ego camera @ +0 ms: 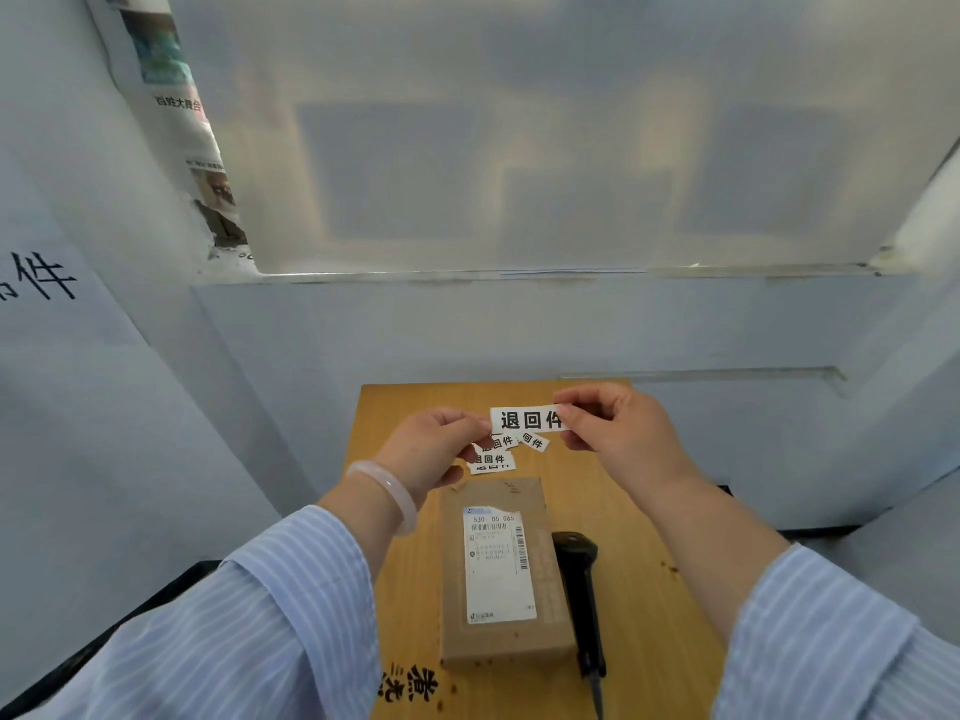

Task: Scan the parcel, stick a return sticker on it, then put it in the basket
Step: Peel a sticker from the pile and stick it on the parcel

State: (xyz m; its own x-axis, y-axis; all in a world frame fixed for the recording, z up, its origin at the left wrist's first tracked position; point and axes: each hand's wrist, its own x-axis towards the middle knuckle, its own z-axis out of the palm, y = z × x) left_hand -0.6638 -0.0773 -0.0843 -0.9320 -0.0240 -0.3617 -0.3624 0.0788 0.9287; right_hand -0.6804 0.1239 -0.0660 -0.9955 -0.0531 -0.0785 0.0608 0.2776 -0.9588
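Note:
A brown cardboard parcel [498,574] with a white shipping label lies flat on the small wooden table [649,589]. A black barcode scanner [579,589] lies right beside it, along its right side. Above the table's far end I hold a white return sticker [527,420] with black characters. My left hand [431,449] pinches its left end and my right hand [618,433] pinches its right end. Several more return stickers [493,457] lie loose on the table just beyond the parcel. No basket is in view.
The table stands in a corner against pale blue walls, under a frosted window with a sill [519,275]. Newspaper [171,80] is taped at the window's left edge. The floor drops away on both sides of the narrow tabletop.

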